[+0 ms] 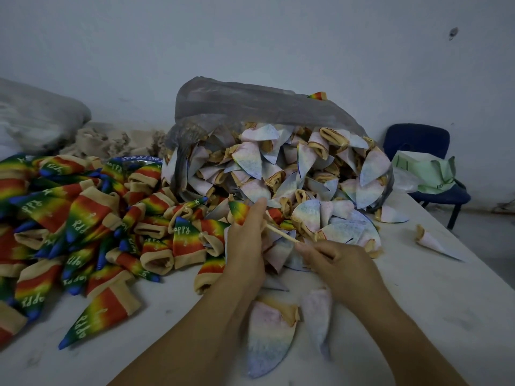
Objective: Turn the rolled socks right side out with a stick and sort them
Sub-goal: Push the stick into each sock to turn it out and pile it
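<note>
Hidden: our left hand (pixel 245 240) gripped a sock (pixel 238 210) at the bag's mouth, and we saw only its rainbow tip.
Stick: our right hand (pixel 342 263) pinched the stick (pixel 281 235); its far end vanished behind the left hand.
Blurred: two loose socks (pixel 269 332) lay on the bench (pixel 418 288) under our forearms.
Around: the bag (pixel 250 107) spilled pale socks (pixel 278 168) ahead, rainbow socks (pixel 83 215) were piled left, and a chair (pixel 415 140) stood far right.
</note>
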`<state>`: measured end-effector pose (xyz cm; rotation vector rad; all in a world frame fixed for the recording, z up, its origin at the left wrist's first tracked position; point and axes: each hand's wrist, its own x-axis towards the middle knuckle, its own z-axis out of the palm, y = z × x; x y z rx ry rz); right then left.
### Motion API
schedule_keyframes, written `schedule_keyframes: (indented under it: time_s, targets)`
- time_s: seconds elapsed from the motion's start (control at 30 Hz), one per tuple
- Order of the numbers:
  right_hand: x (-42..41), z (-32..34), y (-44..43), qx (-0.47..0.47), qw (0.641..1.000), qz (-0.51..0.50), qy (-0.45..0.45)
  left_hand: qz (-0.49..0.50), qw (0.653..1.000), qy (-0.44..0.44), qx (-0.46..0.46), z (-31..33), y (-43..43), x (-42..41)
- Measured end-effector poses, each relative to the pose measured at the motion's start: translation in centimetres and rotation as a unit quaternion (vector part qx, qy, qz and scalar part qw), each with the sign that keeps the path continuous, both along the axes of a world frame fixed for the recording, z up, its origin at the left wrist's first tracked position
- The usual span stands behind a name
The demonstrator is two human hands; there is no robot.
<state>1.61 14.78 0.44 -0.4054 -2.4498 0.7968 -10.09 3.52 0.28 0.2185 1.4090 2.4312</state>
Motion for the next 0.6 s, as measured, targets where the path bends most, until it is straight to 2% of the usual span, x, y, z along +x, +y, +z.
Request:
schedule_keyframes:
  time_s: [0.1, 0.23, 0.4, 0.6]
  targets:
    - [0.5, 0.1, 1.1, 0.035, 0.999, -0.011, -0.025, -0.065, 0.995, -0.003, 0.073, 0.4, -0.4, -0.4]
    - [0.4, 0.5, 0.8, 0.062, 0.998, 0.003, -0.026, -0.110, 0.992, 0.012, 0.055, 0.6, -0.5, 0.2]
    - [0.0, 0.2, -0.8, 0.024, 0.999, 0.023, 0.009, -0.033, 0.998, 0.036, -0.047, 1.0, 0.0, 1.0]
    - [-1.0, -1.0, -3.7, -0.044, 0.998, -0.051, 0.017, 0.058, 0.993, 0.026, -0.101, 0.9, 0.5, 0.5]
